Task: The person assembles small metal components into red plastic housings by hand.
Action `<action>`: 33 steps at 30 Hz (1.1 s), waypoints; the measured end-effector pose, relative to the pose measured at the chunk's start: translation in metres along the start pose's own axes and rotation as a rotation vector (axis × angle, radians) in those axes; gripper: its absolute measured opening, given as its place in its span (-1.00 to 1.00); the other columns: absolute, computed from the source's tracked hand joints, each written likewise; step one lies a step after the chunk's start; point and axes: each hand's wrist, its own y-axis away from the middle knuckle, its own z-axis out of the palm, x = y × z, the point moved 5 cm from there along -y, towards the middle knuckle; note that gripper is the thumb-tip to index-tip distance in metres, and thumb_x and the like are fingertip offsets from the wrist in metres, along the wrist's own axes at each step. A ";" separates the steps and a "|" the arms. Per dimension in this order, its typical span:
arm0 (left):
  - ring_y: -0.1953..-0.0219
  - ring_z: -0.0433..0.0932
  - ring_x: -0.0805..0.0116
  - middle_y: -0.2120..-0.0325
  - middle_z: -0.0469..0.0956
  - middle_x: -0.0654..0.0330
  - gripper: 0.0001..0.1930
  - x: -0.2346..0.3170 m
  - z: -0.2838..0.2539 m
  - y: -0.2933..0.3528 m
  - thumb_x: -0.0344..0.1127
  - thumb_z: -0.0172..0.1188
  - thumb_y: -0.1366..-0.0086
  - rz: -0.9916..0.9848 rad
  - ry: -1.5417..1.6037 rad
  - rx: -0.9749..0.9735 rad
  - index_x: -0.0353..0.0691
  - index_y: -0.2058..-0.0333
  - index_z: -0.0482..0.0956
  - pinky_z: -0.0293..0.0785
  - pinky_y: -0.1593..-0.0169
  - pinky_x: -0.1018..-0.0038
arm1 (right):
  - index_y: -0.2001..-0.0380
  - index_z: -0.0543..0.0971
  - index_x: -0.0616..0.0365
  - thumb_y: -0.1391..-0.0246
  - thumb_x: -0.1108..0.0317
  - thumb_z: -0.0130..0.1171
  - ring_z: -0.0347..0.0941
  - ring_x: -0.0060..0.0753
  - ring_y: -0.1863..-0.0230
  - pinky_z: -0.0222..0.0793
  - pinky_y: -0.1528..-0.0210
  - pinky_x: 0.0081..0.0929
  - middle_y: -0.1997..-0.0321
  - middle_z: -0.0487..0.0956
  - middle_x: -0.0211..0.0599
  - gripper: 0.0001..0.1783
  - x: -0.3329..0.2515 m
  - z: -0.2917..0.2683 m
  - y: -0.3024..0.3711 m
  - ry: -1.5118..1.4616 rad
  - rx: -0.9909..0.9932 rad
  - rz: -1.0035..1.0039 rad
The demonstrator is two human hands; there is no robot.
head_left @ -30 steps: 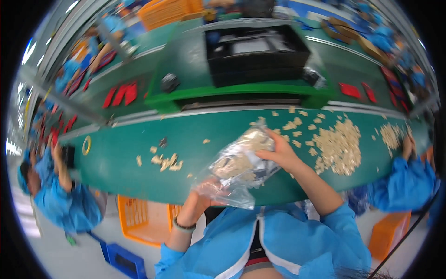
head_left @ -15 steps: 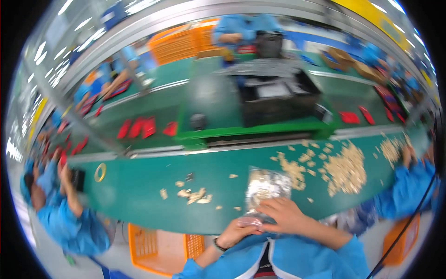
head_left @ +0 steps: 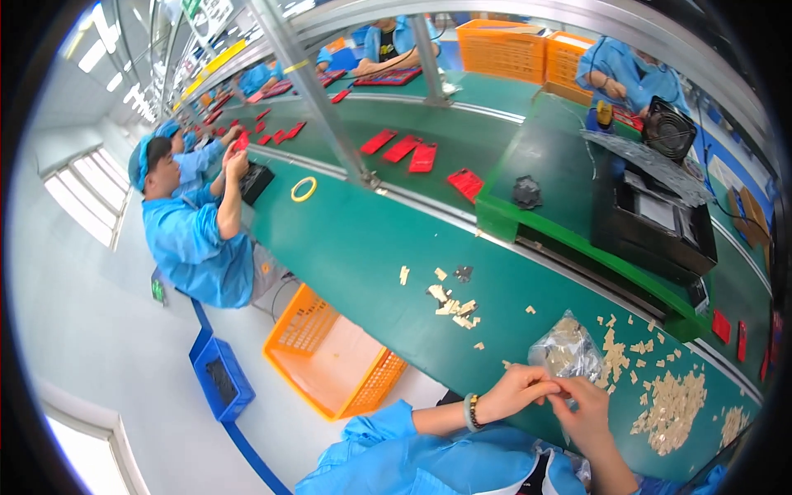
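A clear plastic bag (head_left: 569,346) with small pale pieces inside lies at the near edge of the green work surface. My left hand (head_left: 513,394) and my right hand (head_left: 587,410) meet at its near end, fingers pinched together. The bag's edge seems to be between them, though the fingers hide most of it. To the right of the bag spreads a large heap of small cream-coloured pieces (head_left: 672,410). A smaller scatter of like pieces (head_left: 452,307) lies to the left, with a dark crumpled bit (head_left: 464,273) beside it.
An orange crate (head_left: 330,363) and a blue bin (head_left: 221,379) stand on the floor at left. A yellow ring (head_left: 304,189) lies far left, near a co-worker (head_left: 198,239). Beyond the rail are red parts (head_left: 402,148), a green-edged platform (head_left: 569,256) and a black box (head_left: 652,227).
My view has swung to the left, bringing the co-worker, crate and blue bin into fuller sight. My hands have drawn together at the bag's near end, fingertips now touching.
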 end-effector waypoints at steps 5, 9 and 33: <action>0.56 0.46 0.58 0.58 0.53 0.24 -0.80 0.015 0.009 -0.003 -0.33 0.15 -0.33 0.114 -0.118 -0.041 -0.34 0.41 0.56 0.33 0.49 0.57 | 0.29 0.63 0.24 0.07 0.60 0.24 0.55 -0.40 0.50 0.43 0.47 -0.55 0.46 0.60 -0.23 -0.80 0.013 -0.012 0.008 -0.076 0.039 0.131; 0.56 0.43 0.52 0.61 0.47 0.19 -0.78 0.020 0.027 -0.005 -0.35 0.15 -0.32 0.285 -0.226 0.041 -0.34 0.49 0.50 0.29 0.50 0.49 | 0.39 0.58 0.23 0.05 0.62 0.18 0.48 -0.37 0.55 0.38 0.49 -0.50 0.51 0.55 -0.22 -0.89 0.009 -0.023 0.019 0.127 0.211 0.061; 0.67 0.41 0.17 0.72 0.35 0.15 -0.75 0.099 0.123 -0.044 -0.56 0.24 0.02 1.054 -0.767 -0.169 -0.23 0.67 0.32 0.32 0.59 0.33 | -0.37 -0.04 0.18 -0.04 0.27 0.23 0.13 0.07 -0.36 0.13 -0.35 -0.33 -0.40 0.09 0.10 -0.07 0.091 -0.053 -0.037 0.215 -0.294 0.250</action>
